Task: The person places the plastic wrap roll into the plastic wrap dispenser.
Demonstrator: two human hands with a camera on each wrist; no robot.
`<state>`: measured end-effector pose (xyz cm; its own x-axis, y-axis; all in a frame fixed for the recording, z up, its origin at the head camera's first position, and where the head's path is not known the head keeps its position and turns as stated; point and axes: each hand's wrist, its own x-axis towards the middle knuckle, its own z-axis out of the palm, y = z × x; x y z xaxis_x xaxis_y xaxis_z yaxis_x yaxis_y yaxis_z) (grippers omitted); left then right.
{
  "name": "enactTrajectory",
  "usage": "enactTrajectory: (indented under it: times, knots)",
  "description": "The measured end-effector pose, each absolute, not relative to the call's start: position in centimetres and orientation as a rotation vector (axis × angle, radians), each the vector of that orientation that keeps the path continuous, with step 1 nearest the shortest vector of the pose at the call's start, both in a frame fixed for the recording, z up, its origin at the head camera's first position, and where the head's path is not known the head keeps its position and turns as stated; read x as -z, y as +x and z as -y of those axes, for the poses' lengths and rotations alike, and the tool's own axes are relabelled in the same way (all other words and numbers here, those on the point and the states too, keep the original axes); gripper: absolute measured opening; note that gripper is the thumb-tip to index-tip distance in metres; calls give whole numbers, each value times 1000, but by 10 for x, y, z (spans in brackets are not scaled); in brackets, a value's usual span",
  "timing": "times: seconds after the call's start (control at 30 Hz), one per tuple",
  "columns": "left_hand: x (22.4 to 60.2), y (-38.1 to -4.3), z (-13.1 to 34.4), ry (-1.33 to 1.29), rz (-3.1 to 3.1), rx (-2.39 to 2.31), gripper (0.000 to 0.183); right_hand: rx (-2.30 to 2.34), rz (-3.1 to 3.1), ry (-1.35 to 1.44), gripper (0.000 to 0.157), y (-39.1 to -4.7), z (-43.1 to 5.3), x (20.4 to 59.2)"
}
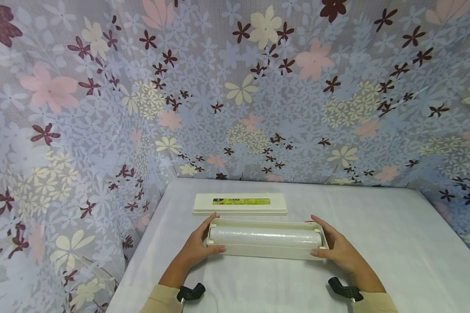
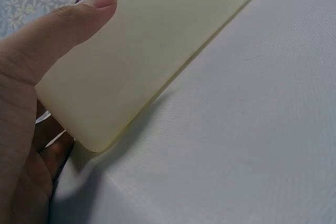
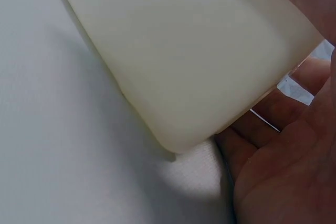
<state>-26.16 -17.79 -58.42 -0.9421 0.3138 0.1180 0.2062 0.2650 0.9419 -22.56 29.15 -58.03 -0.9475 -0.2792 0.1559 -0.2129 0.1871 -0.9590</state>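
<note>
A long cream plastic box (image 1: 266,252) with its top off lies across the table in front of me, and a roll of cling film (image 1: 264,236) sits inside it. My left hand (image 1: 197,245) grips the box's left end, thumb on the front wall and fingers round the end and back. At the right end my right hand (image 1: 337,248) holds it the same way. Both wrist views show the smooth front wall of the box (image 2: 126,56) close above the cloth, with a shadow under its lower edge. The matching lid (image 1: 239,209), with a green and yellow label, lies just behind the box.
A white cloth (image 1: 376,226) covers the table. Flowered fabric (image 1: 235,108) hangs along its back and sides. A black wrist mount (image 1: 191,292) sits at the left cuff, and another mount (image 1: 345,290) at the right.
</note>
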Motion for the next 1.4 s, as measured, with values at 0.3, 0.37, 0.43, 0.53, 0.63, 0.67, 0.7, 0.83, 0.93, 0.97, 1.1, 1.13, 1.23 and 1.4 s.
enactTrajectory:
  times: [0.3,0.37,0.43,0.53,0.63,0.67,0.7,0.83,0.93,0.97,1.1,1.13,1.23,1.4]
  knots:
    - [580,-262,177,541,-2430,-1768,110,1901,-2383,-468,102,-226,-293,579]
    - [579,-262,177,562,-2421,-1779,110,1895,-2391,-457,102,-226,-293,579]
    - [577,-262,178,583,-2408,-1786,110,1887,-2401,-450,102,-226,-293,579]
    - [576,-264,180,624,-2368,-1821,109,1879,-2407,-445,102,-226,-293,578]
    - [577,-266,182,648,-2322,-1866,104,1868,-2410,-442,102,-227,-293,576]
    - [576,-266,183,654,-2303,-1889,101,1866,-2407,-438,102,-228,-292,576]
    - [576,-267,183,653,-2290,-1906,99,1870,-2401,-440,103,-228,-292,575]
    - [574,-269,183,675,-2263,-1955,89,1874,-2393,-433,103,-229,-293,572]
    - [573,-271,185,710,-2244,-1991,83,1894,-2377,-463,103,-229,-293,573]
    - [573,-271,187,724,-2235,-2005,81,1900,-2371,-467,103,-229,-293,575]
    - [569,-272,194,717,-2208,-2049,78,1917,-2354,-459,102,-228,-292,578]
    - [568,-273,196,708,-2209,-2057,77,1914,-2356,-440,102,-227,-292,579]
    - [565,-276,202,684,-2221,-2084,73,1912,-2350,-402,103,-225,-291,580]
    - [561,-289,211,656,-2318,-2089,68,1910,-2351,-390,103,-224,-291,580]
